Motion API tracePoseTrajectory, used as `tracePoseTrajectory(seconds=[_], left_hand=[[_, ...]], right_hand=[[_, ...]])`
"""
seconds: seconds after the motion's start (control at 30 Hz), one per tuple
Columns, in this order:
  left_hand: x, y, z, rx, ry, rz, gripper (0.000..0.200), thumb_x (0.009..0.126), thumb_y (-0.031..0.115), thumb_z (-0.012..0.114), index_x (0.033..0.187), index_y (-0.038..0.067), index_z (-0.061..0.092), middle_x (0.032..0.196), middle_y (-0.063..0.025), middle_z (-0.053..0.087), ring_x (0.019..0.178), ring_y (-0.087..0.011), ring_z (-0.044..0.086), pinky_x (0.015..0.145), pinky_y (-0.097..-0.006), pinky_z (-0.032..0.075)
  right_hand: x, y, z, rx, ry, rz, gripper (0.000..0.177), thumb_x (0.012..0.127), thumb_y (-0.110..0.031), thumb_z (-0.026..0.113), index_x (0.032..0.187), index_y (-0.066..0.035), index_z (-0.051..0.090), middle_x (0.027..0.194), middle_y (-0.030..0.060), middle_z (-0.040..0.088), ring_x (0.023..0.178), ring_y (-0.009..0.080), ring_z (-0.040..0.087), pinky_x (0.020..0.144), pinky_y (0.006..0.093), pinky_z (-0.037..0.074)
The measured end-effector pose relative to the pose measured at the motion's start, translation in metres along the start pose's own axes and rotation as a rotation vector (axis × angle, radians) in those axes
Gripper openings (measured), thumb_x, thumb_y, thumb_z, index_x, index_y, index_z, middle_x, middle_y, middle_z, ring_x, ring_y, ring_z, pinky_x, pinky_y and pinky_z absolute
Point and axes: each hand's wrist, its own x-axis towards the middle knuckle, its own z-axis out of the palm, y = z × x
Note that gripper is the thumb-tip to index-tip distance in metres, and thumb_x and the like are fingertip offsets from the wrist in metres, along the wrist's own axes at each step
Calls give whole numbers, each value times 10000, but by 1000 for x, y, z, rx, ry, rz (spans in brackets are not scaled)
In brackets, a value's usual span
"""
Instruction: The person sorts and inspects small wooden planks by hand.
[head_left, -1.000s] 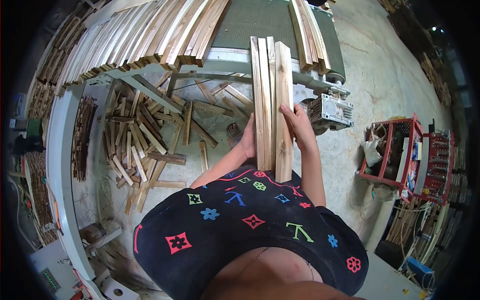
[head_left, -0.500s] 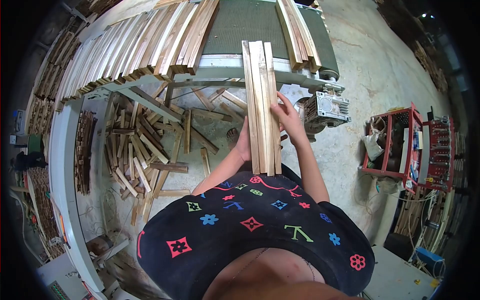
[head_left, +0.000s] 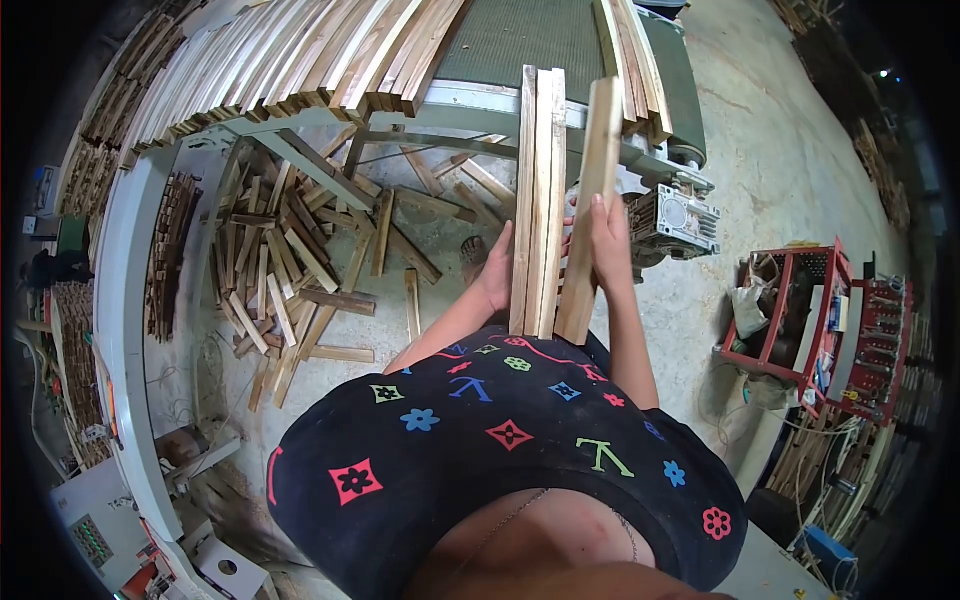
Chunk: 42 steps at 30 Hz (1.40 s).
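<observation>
My left hand (head_left: 495, 272) is wrapped round a bundle of long wooden strips (head_left: 537, 200), its fingers partly hidden behind them. The strips stand close together, with their lower ends near my shirt. A separate wooden strip (head_left: 590, 215) is in my right hand (head_left: 610, 240), thumb on its near face, tilted and turned so that a broad side shows. A gap parts it from the bundle, and some fingertips show in that gap.
Many wooden strips (head_left: 300, 60) lie side by side on the green conveyor belt (head_left: 520, 45), with several more (head_left: 635, 70) at its right. Loose offcuts (head_left: 290, 240) are heaped on the floor beneath. A motor (head_left: 680, 220) and red tool rack (head_left: 800, 320) stand rightward.
My right hand has drawn one strip away from the bundle to the right and turned it. The left hand keeps the others. The view has shifted slightly.
</observation>
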Motion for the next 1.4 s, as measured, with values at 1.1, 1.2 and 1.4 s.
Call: tracePoseTrajectory(seconds=[1.1,1.2,1.4], left_hand=[[14,109,148,254,-101,276,708,1064,582,263,1528,59,373,1450,-164,535,1295,-279,572,1103,-452,464],[16,110,150,314,-96,329,718,1060,591,260,1529,58,370,1454,-167,529,1301,-282,566,1106,-459,460],[8,99,154,218,-165,252,740,1047,616,268,1544,71,339,1490,-188,480,1318,-311,544,1122,-469,443]], right_hand=[[-85,-189,28,-505,-63,-858,672,775,-133,828,1379,-34,553,1507,298,443,1308,391,552,1045,436,471],[-83,-189,34,-572,-1,-889,724,732,-110,854,1390,-104,554,1459,238,477,1268,376,531,1038,465,457],[-79,-187,36,-1073,121,-1086,629,634,-145,844,1232,-260,684,1257,76,520,1156,293,507,1053,491,383]])
